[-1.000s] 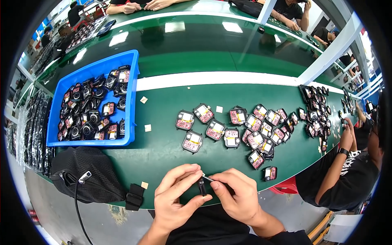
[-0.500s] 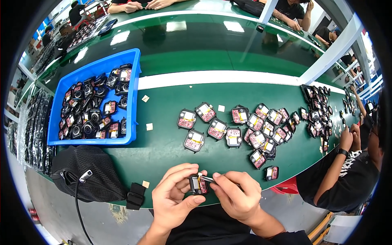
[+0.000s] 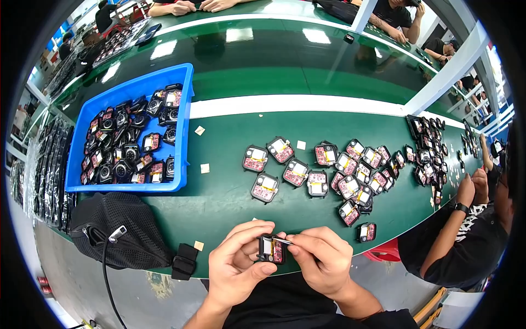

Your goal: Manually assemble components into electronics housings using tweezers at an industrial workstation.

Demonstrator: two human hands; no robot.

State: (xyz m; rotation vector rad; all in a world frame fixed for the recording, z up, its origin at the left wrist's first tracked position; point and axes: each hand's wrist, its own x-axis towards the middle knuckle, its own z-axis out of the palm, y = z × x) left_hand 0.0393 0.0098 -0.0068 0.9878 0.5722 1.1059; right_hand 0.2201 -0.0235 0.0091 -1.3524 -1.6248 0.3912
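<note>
My left hand (image 3: 236, 267) grips a small black smartwatch case (image 3: 278, 251) by its edges, fingers behind and thumb at the near side. The case's open inside faces up, showing a red circuit board and a pale block with yellow tape. In my right hand (image 3: 322, 259), thumb and forefinger pinch slim metal tweezers (image 3: 282, 240). Their tips reach over the upper part of the case; whether they grip anything there is too small to tell. Beyond my hands, several similar open watch cases (image 3: 265, 188) lie on the green table (image 3: 235, 211), some heaped toward the right.
A blue bin (image 3: 183, 137) full of watch cases stands at the left. Nearer are a black mesh bag (image 3: 118, 230) with a cable and a black strap (image 3: 184, 262). Small pale squares (image 3: 205, 168) dot the table. At the right, a co-worker's arm (image 3: 446, 236) is near more watch cases (image 3: 424, 148).
The watch case has turned in my left hand, so more of its inside shows. The tweezers lie flatter across its top. My view has shifted slightly.
</note>
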